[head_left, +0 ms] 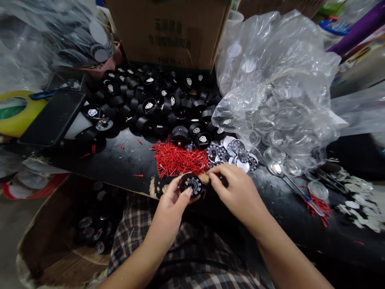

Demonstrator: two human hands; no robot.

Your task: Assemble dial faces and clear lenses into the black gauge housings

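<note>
A small round gauge (193, 184) with a black dial and white markings sits in my left hand (171, 204), the thumb pressed on its face. Just to its right, my right hand (236, 186) has thumb and fingers drawn together in a pinch; anything between the fingertips is too small to make out. Beyond the gauge lies a heap of thin red pointers (180, 159). Printed dial discs (230, 151), black and white, are piled right behind my right hand. Many black gauge housings (148, 106) fill the table's rear, some showing white plates inside.
Clear round covers (275, 116) fill a plastic bag at right. A screwdriver (308, 200) lies near more red pointers and flat pale pieces (361, 200). At left are a phone (52, 118) and yellow tape (18, 112). A cardboard box (168, 34) stands behind; a bin (45, 241) below holds gauges.
</note>
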